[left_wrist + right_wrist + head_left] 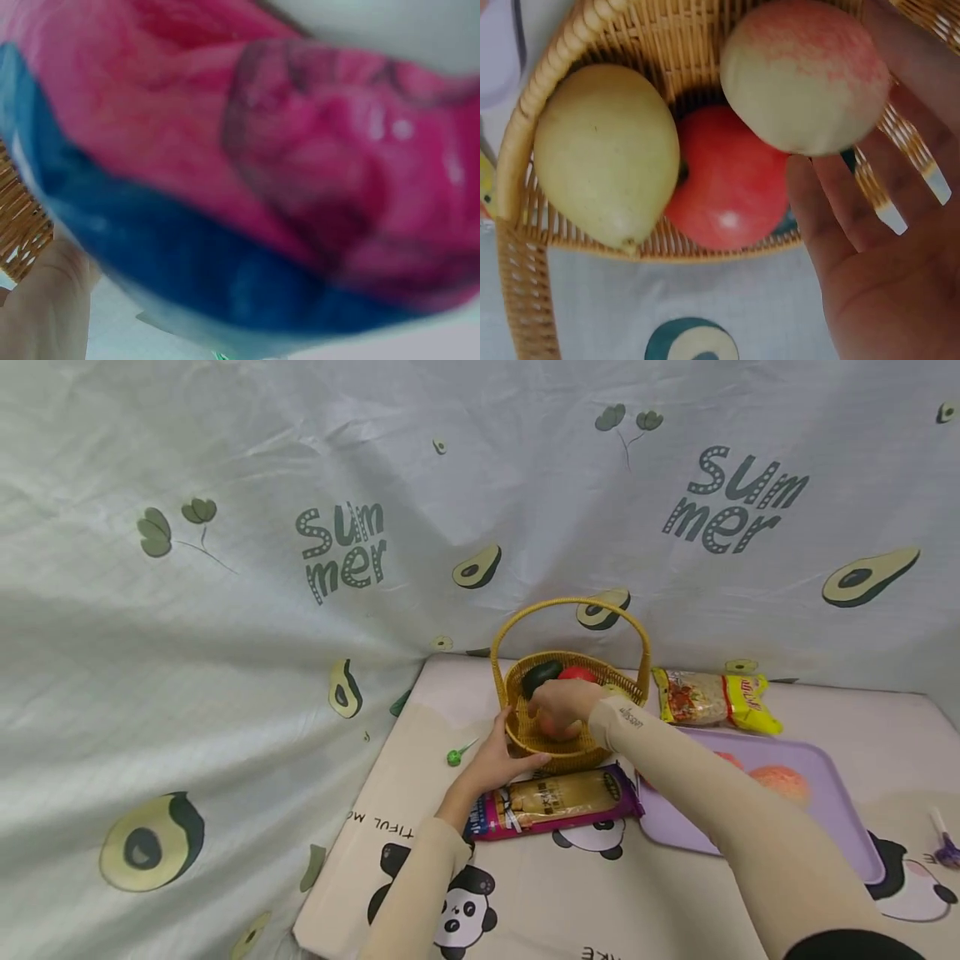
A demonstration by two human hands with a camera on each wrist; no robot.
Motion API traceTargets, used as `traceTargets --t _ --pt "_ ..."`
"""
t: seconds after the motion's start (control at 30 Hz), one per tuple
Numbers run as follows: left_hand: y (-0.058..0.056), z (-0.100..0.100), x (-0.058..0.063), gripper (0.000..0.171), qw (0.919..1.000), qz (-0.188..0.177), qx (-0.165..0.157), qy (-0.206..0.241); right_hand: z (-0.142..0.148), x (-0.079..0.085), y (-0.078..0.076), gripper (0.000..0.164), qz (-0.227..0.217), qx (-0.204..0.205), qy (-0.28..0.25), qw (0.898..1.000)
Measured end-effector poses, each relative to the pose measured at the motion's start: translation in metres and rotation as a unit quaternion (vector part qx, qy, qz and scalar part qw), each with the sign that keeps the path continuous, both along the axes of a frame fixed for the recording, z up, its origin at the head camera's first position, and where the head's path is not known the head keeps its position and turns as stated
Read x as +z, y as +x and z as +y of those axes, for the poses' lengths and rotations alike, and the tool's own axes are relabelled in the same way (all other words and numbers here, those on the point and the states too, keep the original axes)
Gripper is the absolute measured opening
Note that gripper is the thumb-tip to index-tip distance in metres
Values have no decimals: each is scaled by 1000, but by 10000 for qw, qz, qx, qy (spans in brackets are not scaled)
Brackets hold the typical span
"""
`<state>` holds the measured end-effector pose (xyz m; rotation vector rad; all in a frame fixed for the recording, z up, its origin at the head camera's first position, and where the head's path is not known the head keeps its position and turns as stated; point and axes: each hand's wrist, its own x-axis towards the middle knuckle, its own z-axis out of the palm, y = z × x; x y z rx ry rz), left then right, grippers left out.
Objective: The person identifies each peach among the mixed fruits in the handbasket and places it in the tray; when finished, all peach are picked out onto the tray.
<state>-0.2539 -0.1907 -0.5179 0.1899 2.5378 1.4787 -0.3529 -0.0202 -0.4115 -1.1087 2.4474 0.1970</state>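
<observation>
A yellow wicker basket with a tall hoop handle holds several fruits. My right hand reaches down inside it, at a pink and cream peach. In the right wrist view its fingers are spread, the fingertips right at the peach's edge. Beside the peach lie a red round fruit and a pale yellow-green fruit; a dark green fruit sits at the basket's back left. My left hand rests on the basket's front left, fingers along the side, thumb stretched across the front.
A magenta food packet lies in front of the basket and fills most of the left wrist view. Right of it, a lilac tray holds a peach-coloured fruit. Behind stands a yellow bag. Lollipops, green and purple, lie at either side.
</observation>
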Motion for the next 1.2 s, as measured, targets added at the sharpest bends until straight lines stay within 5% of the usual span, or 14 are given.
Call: traceTargets --t 0.17,0.37,0.87,1.2 --pt "-1 0 0 116 10000 -21 32 -5 6 -16 2 38 382 207 -115 9990" --pt "0 3 2 116 10000 -27 19 10 13 -25 2 42 873 359 -358 9949" --pt "-2 1 5 115 9998 -60 10 -172 45 2 0 58 138 -310 -1464 9886" --pt "-1 2 1 117 9998 -59 39 -191 100 15 11 57 105 -529 -2608 9639"
